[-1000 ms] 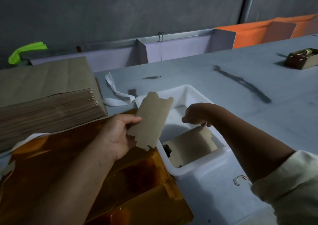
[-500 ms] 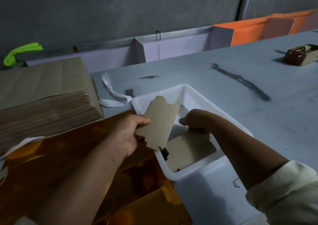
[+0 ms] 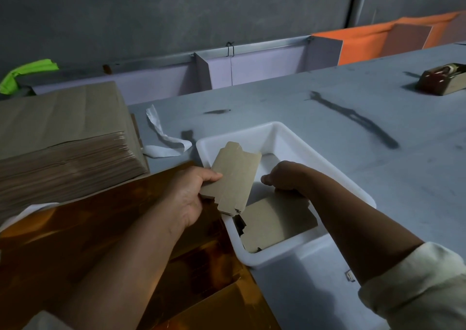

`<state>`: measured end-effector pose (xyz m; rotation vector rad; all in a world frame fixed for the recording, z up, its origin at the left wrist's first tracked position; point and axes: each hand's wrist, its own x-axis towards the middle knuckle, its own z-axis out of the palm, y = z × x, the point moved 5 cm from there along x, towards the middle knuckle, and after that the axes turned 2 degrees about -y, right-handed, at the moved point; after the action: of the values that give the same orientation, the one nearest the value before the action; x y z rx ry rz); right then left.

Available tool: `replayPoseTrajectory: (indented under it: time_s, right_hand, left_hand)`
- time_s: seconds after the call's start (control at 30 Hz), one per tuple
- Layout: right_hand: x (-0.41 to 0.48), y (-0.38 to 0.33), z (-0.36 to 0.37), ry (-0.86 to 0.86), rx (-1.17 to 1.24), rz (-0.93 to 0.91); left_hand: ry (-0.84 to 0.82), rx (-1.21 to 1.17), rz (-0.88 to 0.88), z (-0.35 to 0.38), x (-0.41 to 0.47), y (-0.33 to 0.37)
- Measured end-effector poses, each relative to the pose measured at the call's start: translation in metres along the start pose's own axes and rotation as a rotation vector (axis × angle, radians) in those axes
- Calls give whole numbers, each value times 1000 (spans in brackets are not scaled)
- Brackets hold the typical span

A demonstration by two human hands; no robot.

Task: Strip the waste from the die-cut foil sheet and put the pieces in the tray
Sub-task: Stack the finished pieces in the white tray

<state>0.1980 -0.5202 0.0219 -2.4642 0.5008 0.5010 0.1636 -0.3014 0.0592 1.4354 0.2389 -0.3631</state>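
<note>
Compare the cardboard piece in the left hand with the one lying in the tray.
The held piece is up in the air, tilted, pinched by the left hand; the tray piece lies low inside the white tray. The held piece shows almost whole; the tray piece is partly hidden by the right hand. Both are plain brown card with notched edges.

1. Tray [image 3: 282,130]: plain white.
2. Die-cut piece [image 3: 233,176]: dull kraft brown.
3. Foil sheet [image 3: 106,229]: glossy amber-gold.
4. Bench [image 3: 327,133]: pale grey, dark smears.
5. Sleeve [image 3: 416,294]: cream.
</note>
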Motion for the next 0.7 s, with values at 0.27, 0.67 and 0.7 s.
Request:
replayPoseTrajectory:
  time_s: [0.27, 0.67, 0.7]
  right_hand:
    - [-10, -21, -18, 129, -216, -130]
    - [-37, -65, -13, -427, 868, -549]
    - [-37, -65, -10, -458, 885, -561]
  left_hand:
    - [16, -67, 123, -19, -4, 28]
    - [77, -546, 19, -1, 7, 16]
    - [76, -575, 18, 2, 8, 17]
